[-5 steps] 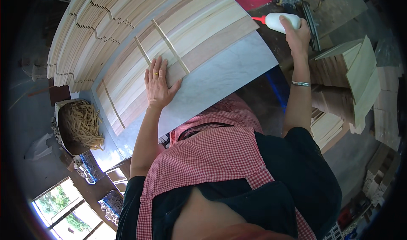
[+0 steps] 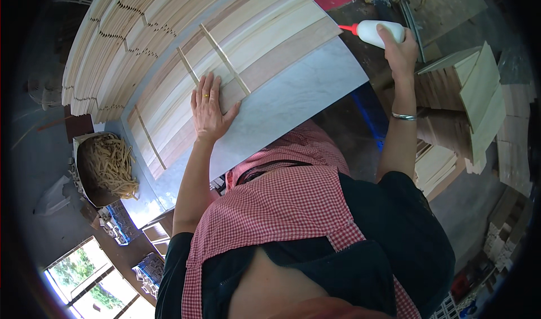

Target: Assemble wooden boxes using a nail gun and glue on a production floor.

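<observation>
My left hand (image 2: 212,112) lies flat with its fingers stretched on a row of thin wooden boards (image 2: 270,34), which rests on a grey marbled tabletop (image 2: 315,82). By its fingertips, two narrow wooden strips (image 2: 225,59) run across the boards. A third strip (image 2: 150,137) lies across them farther left. Out past the right end of the boards, my right hand (image 2: 401,53) grips a white squeeze bottle (image 2: 373,33) with a red nozzle. The bottle is held sideways, its nozzle pointing left near the boards' corner.
Tall stacks of thin wooden boards (image 2: 121,43) stand along the far left of the table. A box of thin wood-coloured strips (image 2: 107,167) sits at the table's left end. More stacked wood pieces (image 2: 479,99) stand at the right, below a metal-edged tool (image 2: 409,26).
My right hand and the bottle have shifted slightly to the right and a little downward. My left hand stays flat on the boards.
</observation>
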`<control>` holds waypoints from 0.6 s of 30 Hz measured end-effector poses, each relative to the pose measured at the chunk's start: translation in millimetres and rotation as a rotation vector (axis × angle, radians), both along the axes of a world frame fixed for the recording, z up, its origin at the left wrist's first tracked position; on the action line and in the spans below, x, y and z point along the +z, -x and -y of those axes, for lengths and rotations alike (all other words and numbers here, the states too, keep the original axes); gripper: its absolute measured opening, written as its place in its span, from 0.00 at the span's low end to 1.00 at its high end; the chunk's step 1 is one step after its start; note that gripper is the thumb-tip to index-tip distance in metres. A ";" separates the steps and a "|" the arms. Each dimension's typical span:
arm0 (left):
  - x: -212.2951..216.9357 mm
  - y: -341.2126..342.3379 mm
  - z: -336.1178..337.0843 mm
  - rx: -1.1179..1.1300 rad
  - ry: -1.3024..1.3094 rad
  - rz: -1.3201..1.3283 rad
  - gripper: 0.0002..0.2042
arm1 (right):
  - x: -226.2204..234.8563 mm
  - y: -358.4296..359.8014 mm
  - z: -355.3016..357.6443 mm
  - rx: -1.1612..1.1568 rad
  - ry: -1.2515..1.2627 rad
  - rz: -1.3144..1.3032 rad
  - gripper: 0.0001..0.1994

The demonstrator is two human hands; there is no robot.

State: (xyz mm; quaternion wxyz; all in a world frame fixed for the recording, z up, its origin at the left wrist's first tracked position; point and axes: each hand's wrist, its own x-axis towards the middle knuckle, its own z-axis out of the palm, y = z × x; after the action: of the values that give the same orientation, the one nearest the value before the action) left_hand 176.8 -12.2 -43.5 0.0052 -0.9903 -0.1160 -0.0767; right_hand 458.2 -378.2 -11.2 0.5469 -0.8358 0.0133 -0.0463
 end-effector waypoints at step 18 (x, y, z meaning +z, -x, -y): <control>2.3 3.4 -4.7 0.050 0.076 -0.035 0.42 | -4.1 31.5 -235.1 0.379 -0.477 -0.045 0.27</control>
State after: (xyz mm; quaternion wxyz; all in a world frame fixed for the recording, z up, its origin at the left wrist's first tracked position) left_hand 173.4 -7.5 -41.2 -0.0283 -0.9877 -0.1436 -0.0545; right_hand 426.7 -143.1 -15.3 0.7263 -0.6721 -0.1203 0.0797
